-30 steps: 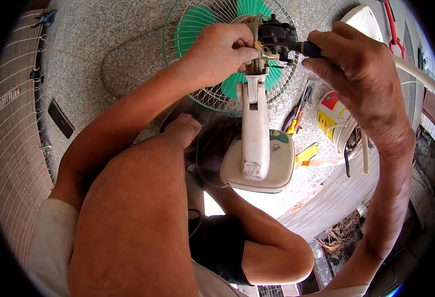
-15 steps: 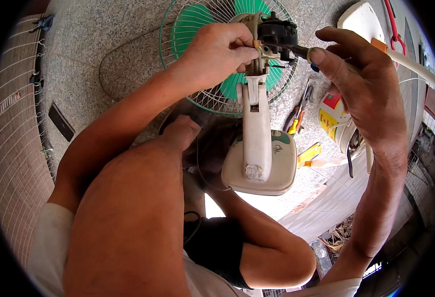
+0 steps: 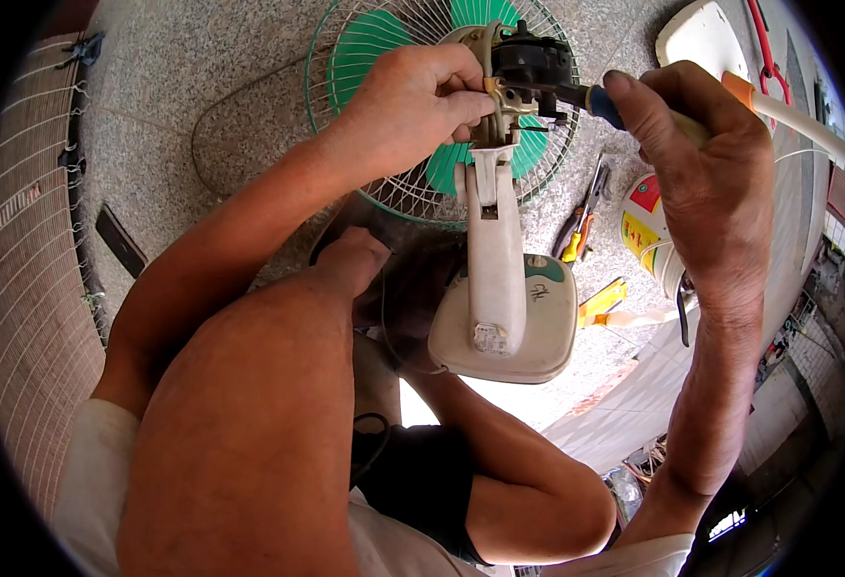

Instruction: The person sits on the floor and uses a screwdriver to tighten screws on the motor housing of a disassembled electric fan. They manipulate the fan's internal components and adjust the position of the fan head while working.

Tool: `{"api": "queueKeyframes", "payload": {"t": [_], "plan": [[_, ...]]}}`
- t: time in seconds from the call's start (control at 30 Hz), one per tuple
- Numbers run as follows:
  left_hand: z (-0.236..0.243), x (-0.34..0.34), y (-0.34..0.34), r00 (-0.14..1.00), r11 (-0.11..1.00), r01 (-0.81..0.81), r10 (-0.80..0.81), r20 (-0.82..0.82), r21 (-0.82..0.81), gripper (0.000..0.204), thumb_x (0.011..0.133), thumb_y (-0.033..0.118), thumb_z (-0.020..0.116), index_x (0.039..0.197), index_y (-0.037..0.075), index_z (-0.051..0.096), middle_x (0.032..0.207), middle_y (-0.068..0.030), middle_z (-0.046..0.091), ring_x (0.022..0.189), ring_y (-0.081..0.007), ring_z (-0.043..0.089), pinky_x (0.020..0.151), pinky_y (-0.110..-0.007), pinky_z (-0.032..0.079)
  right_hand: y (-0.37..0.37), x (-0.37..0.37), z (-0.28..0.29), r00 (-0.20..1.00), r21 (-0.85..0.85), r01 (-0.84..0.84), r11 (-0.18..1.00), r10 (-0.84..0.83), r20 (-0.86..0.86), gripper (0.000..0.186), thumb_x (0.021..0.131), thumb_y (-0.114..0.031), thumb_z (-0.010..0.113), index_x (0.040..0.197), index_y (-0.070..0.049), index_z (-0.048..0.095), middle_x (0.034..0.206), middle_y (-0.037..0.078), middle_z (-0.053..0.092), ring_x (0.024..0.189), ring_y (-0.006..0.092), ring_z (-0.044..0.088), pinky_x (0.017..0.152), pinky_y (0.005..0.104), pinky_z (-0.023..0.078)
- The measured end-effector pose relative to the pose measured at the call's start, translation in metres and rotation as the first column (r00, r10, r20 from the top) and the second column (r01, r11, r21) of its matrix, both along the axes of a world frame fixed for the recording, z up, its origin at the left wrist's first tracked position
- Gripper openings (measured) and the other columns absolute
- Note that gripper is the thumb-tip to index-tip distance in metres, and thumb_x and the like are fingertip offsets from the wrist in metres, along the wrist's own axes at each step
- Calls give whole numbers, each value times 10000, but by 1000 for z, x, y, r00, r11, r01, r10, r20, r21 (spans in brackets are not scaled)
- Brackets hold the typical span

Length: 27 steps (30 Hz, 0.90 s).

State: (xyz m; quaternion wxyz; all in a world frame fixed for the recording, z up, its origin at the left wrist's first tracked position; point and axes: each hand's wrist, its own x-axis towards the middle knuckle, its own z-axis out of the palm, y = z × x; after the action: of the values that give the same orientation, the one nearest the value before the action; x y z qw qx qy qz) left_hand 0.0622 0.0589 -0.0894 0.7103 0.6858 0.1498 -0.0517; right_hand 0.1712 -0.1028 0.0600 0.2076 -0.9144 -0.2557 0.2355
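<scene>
My left hand [image 3: 422, 106] has thumb and index finger closed on the fan's metal neck fitting [image 3: 497, 96], beside the black gearbox housing [image 3: 528, 62]. My right hand [image 3: 711, 183] grips a blue-handled screwdriver [image 3: 605, 106], its dark shaft reaching into the housing from the right; where the tip rests is hidden. The fan's wire cage [image 3: 331, 58] with green blades [image 3: 369, 53] lies face down on the floor behind. Its off-white stand [image 3: 494, 269] runs toward me to a rounded base [image 3: 547, 346] with a teal panel.
Pliers and hand tools [image 3: 576, 221] lie right of the fan, near a yellow tool [image 3: 597, 300] and a labelled bucket [image 3: 643, 236]. A phone [image 3: 119, 238], loose cord [image 3: 196, 144], white panel [image 3: 692, 43], red tool [image 3: 769, 67] and white pipe [image 3: 797, 125] surround them. My bare legs [image 3: 230, 423] frame the base.
My right hand first loosened its fingers on the screwdriver and shifted, and now wraps the handle again, a little further left and thumb up. My left hand stays at the fitting.
</scene>
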Motion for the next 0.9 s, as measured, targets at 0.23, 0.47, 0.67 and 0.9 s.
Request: {"api": "queueKeyframes", "payload": {"t": [0.23, 0.47, 0.67, 0.9], "plan": [[0, 0, 0, 1000, 1000, 19, -19, 2, 13, 62, 893, 52, 619, 912, -5, 605, 746, -43, 633, 649, -94, 603, 569, -242, 498, 2, -12, -7, 990, 110, -69, 991, 55, 133, 189, 860, -183, 727, 912, -17, 653, 765, 5, 624, 702, 55, 535, 624, 209, 434], [3, -1, 0, 999, 1000, 30, -30, 16, -9, 61, 901, 61, 619, 916, 3, 610, 755, -32, 636, 660, -88, 604, 582, -237, 501, -8, 15, 0, 996, 26, -80, 996, 79, 30, 278, 866, -278, 710, 947, -14, 683, 752, 34, 634, 693, 96, 537, 652, 253, 446], [0, -2, 2, 999, 999, 47, -47, 18, 7, 69, 903, 75, 629, 914, 9, 616, 763, -31, 637, 675, -83, 605, 590, -234, 507, -10, 12, 1, 999, 65, -22, 998, 20, 31, 297, 864, -295, 712, 949, -11, 692, 742, 27, 629, 681, 98, 526, 650, 255, 440], [1, -1, 2, 998, 999, 40, -41, 48, 27, 103, 879, 93, 668, 916, 3, 635, 758, -32, 640, 669, -83, 608, 599, -234, 514, -14, 7, -7, 998, 120, 49, 992, -46, -34, 282, 850, -288, 738, 954, -28, 704, 727, -3, 626, 681, 74, 525, 654, 231, 438]]}}
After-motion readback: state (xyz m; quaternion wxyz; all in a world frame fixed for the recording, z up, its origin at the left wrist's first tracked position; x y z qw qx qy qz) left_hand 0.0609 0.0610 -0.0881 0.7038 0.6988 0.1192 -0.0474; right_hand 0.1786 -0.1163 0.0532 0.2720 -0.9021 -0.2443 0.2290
